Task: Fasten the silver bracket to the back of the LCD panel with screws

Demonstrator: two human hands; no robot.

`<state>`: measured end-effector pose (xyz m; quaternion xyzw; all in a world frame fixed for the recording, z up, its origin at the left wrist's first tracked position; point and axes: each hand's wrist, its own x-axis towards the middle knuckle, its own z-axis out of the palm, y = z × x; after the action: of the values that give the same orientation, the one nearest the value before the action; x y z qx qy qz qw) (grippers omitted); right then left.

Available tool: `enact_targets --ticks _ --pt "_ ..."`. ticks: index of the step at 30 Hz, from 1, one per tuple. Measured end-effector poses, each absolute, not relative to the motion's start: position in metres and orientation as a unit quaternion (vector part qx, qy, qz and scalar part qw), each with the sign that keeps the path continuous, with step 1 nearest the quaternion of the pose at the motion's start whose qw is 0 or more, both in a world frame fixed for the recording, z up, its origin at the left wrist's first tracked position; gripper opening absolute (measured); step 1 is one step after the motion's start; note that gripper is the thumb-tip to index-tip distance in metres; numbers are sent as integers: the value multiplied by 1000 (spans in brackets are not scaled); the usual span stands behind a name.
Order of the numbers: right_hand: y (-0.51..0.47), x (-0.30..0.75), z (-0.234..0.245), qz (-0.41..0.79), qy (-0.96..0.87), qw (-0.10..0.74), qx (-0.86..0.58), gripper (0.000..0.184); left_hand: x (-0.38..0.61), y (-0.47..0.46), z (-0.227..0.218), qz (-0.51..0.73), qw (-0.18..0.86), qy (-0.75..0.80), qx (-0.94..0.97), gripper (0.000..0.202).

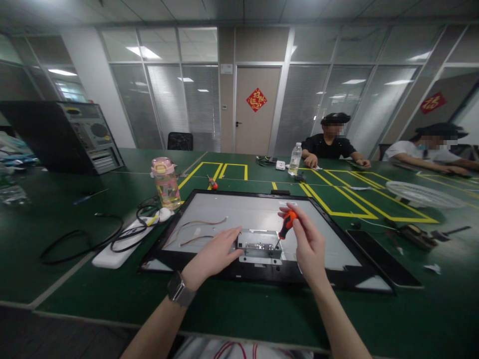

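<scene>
A flat monitor panel (239, 212) lies face down on the green table, its grey back inside a black frame. A small metal bracket (260, 244) sits near its front edge. My right hand (309, 244) is closed round an orange-handled screwdriver (286, 225), whose tip rests on the bracket's right side. My left hand (213, 254) lies with fingers stretched out on the panel, touching the bracket's left edge. A watch is on that wrist. Thin wires (198, 230) trail across the panel to the left.
A pink-lidded bottle (165, 183), a white board with black cables (116, 239) and a computer case (80, 137) stand to the left. Two people sit at the far right, near a water bottle (295, 159) and a white fan grille (422, 194). A dark slab (381, 257) lies right of the panel.
</scene>
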<state>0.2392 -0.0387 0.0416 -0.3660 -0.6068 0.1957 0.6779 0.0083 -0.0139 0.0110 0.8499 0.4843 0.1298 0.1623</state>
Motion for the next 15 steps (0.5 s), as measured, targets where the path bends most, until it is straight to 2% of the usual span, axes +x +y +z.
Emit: enact_targets --ticks 2,7,12,15 --pt "-37 239 40 186 -615 672 -368 30 9 -14 11 130 162 485 850 61" --pt "-36 239 40 77 -617 669 -407 20 9 -15 12 134 161 485 849 60" --pt "-36 240 40 108 -619 670 -395 25 9 -14 12 127 161 487 849 59" --pt "-35 239 39 74 -608 677 -407 18 9 -12 9 129 155 483 852 58"
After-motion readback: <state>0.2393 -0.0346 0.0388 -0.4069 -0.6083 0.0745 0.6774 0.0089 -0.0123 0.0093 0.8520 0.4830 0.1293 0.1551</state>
